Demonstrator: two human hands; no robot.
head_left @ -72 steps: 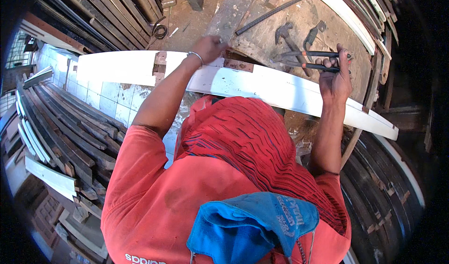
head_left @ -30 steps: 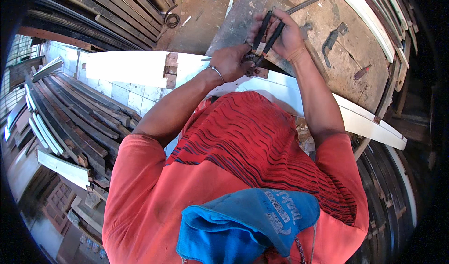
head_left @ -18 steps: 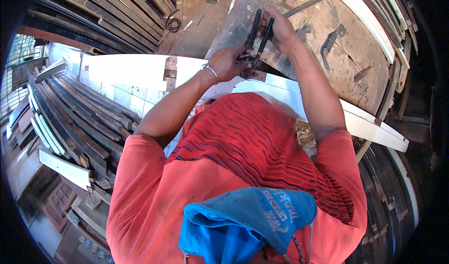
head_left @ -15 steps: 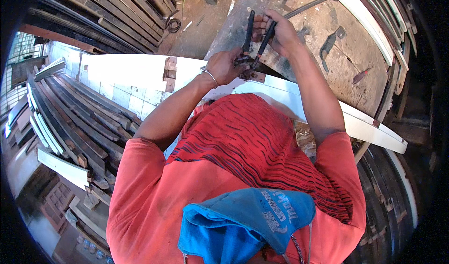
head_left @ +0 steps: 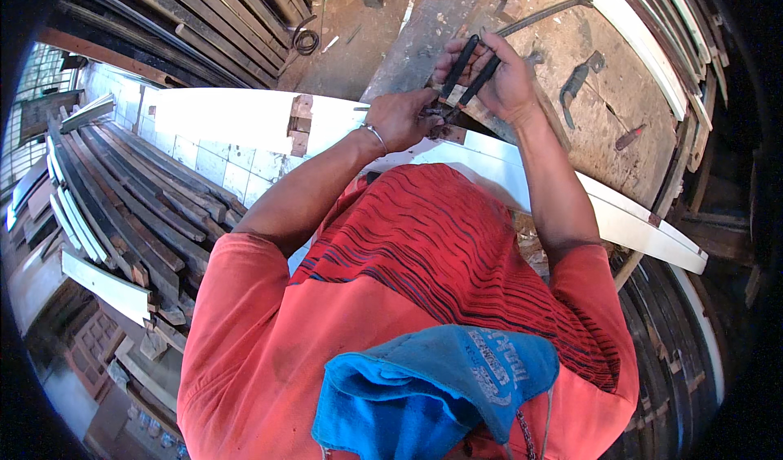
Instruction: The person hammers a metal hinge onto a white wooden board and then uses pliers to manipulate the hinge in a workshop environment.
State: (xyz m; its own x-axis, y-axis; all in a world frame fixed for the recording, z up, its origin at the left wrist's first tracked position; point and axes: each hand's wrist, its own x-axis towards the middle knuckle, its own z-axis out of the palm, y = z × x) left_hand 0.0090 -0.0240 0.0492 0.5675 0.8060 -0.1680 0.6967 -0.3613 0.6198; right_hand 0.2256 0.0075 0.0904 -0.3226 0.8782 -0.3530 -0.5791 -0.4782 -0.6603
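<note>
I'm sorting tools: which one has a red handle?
The slim tool lying right of the curved tool; that one and the long bar are dark, and the pliers in the right hand have black grips.

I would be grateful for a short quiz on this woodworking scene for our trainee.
1. Which hand holds the handles of the pliers?
2. True or false: the red-handled screwdriver lies to the right of the pliers.
3. Where is the left hand? A: on the screwdriver; B: close to the head of the pliers, at the white board; C: out of view.

Key: 1. the right hand; 2. true; 3. B.
</note>
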